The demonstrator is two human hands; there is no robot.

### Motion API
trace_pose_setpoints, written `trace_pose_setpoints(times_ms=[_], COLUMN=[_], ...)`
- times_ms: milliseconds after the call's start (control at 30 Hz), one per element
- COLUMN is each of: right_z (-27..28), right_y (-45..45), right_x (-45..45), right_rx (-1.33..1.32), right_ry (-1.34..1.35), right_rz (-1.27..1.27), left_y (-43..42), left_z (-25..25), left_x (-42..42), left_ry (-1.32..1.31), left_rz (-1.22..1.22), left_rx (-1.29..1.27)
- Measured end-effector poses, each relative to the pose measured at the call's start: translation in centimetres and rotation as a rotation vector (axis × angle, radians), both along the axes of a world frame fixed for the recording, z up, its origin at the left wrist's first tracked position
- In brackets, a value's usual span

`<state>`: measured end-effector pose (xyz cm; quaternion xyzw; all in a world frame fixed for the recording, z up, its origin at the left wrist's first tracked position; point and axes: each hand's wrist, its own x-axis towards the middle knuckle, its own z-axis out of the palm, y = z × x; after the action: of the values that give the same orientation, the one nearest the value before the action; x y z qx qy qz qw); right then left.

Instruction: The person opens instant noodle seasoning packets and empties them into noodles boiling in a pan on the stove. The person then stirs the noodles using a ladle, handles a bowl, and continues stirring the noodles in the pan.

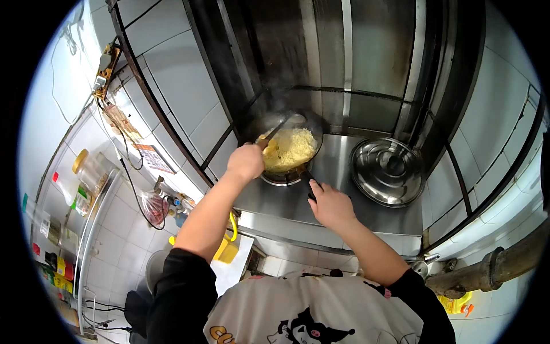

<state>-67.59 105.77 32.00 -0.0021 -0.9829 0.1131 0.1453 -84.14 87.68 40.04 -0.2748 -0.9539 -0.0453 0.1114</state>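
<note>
My left hand point(245, 162) is closed round the handle of a metal spatula point(276, 132). The spatula's head reaches toward the far side of a dark wok point(314, 124). Pale yellow food that looks like rice with egg point(295, 149) fills much of the wok, and steam rises from it. With fingers wrapped round it, my right hand point(332, 204) grips the wok's dark handle point(309, 176) at the near right. The wok sits on a burner point(283, 179), which is mostly hidden beneath it.
A shiny metal lid point(388, 172) lies on the steel counter point(338, 166) to the right. Tiled walls and dark metal bars enclose the stove. Bottles and jars stand on a shelf point(94, 229) at left. Below my left arm is a yellow-handled object point(227, 247). A pipe point(492, 266) runs at lower right.
</note>
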Motion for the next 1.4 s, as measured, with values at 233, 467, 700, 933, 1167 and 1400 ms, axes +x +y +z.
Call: trace_pose_setpoints(times_ms=[233,467,700,933,1167,1400], right_z=[-0.5,-0.5,0.2,0.1,0.0,0.1], right_y=[-0.2,-0.2,-0.4,-0.4,-0.2,-0.1], right_x=[0.1,-0.1,0.0,0.1,0.4,0.3], right_rx=[-0.003,-0.021,-0.029,-0.052,-0.061,-0.055], right_ry=[0.037,0.027,-0.027,-0.012,0.007,0.016], right_rz=[-0.005,-0.005,-0.001,0.007,0.021,0.026], left_y=[1.3,-7.2,-12.0,-10.5,-9.8,-7.8], left_z=[1.4,2.9,4.7,0.9,-3.2,-5.4], left_x=[0.2,4.7,7.2,6.5,2.6,-2.5], left_ry=[-0.124,0.089,0.151,-0.163,0.01,-0.02], left_rz=[-0.023,-0.138,-0.116,-0.016,0.092,0.118], left_rx=[-0.225,-0.238,-0.221,-0.204,-0.009,-0.049])
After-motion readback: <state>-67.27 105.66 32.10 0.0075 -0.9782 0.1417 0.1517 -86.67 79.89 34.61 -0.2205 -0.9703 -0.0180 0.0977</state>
